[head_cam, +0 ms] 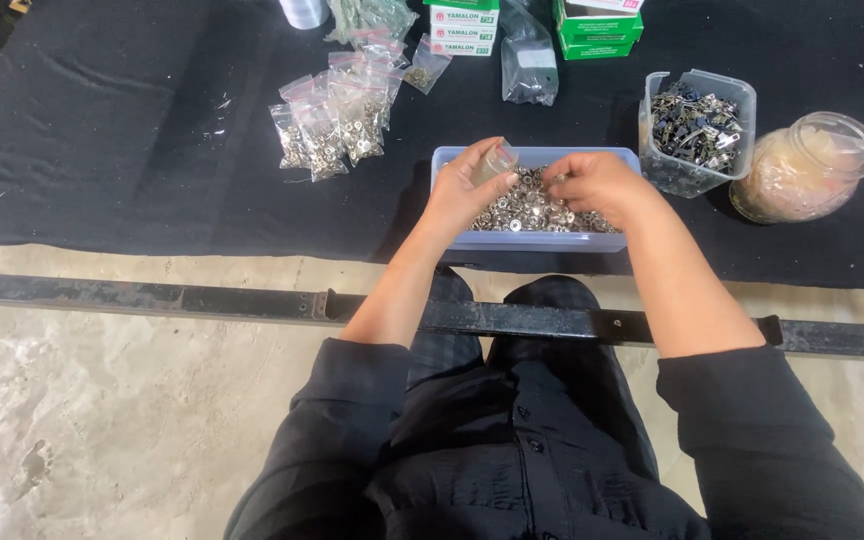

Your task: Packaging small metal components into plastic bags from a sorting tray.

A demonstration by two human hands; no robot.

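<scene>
In the head view, the left hand (462, 192) holds a small clear bag (495, 160) over a pale blue tray (537, 241). Its grip is closed around the bag, with the fingers on the upper part of it. The right hand (597, 183) is over the right part of the tray, with its fingers bent down into the heap of small metal rings (527, 208) that fills the tray. I cannot tell if this grip has some rings in it.

The tray stands on a desk covered with black cloth (102, 150), near its front edge. To the left of the tray lies a group of filled small bags (337, 115). To the right stand a clear box of dark metal parts (697, 130) and a glass jar (802, 170). Green and white cartons (597, 30) are at the far edge.
</scene>
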